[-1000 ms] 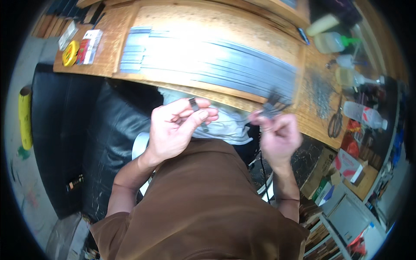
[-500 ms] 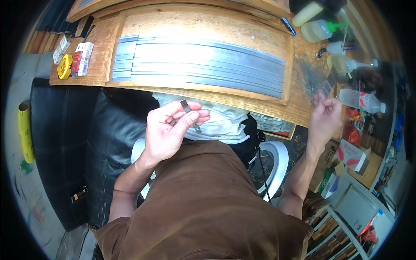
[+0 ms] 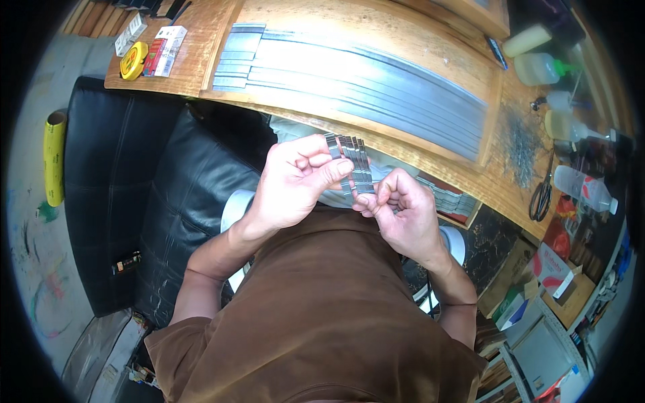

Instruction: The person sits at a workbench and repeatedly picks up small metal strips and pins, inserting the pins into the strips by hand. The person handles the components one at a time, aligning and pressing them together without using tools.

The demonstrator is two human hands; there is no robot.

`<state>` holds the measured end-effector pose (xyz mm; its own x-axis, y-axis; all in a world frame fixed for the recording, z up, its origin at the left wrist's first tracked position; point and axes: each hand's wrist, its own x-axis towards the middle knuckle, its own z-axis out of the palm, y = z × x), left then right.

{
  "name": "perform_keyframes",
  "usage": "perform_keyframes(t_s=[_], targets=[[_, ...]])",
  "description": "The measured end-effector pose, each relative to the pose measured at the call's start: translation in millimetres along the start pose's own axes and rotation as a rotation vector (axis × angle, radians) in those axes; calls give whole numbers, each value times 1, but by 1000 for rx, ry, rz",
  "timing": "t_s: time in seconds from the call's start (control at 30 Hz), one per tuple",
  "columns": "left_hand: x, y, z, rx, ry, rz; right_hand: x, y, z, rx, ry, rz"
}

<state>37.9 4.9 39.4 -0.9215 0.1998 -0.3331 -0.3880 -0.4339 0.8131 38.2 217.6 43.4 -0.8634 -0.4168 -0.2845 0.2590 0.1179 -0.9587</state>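
The wooden worktop [image 3: 430, 50] is the landmark here. Across it lie long grey metal strips [image 3: 376, 87], laid side by side. Below its near edge, over the person's lap, both hands meet around a fan of short metal strips [image 3: 353, 168]. The left hand [image 3: 295, 181] is closed on the fan, thumb pressed across the pieces; the right hand [image 3: 403, 215] is curled beside it, fingertips pinching the lower ends.

The fan looks loosely held, so a slack thumb could let pieces slide out and drop onto the lap or the black leather seat [image 3: 134, 201] left of the worktop's near edge. The thin edges may also nick a finger if the stack shifts under pressure.

Toward the worktop's right end stand plastic bottles [image 3: 541, 67], with a pile of small metal bits [image 3: 521, 144] and scissors [image 3: 541, 195] near its right edge. At its left end sits a yellow tape measure [image 3: 134, 60]. Nothing lies between the hands and the worktop.
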Motion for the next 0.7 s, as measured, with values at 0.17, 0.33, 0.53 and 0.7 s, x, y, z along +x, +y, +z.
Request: perform_keyframes(t_s=[0.17,0.33,0.53,0.7], targets=[[-1,-2,2,50,-43,-5,1,-2,0,-11,-56,54],[0,0,0,7,-41,-100,-7,7,-6,-63,-67,-14],[4,-8,7,-135,-59,-159,-14,28,-13,-308,-95,-484],[8,-17,8,-115,-148,-317,-30,56,-10,-157,-127,-471]])
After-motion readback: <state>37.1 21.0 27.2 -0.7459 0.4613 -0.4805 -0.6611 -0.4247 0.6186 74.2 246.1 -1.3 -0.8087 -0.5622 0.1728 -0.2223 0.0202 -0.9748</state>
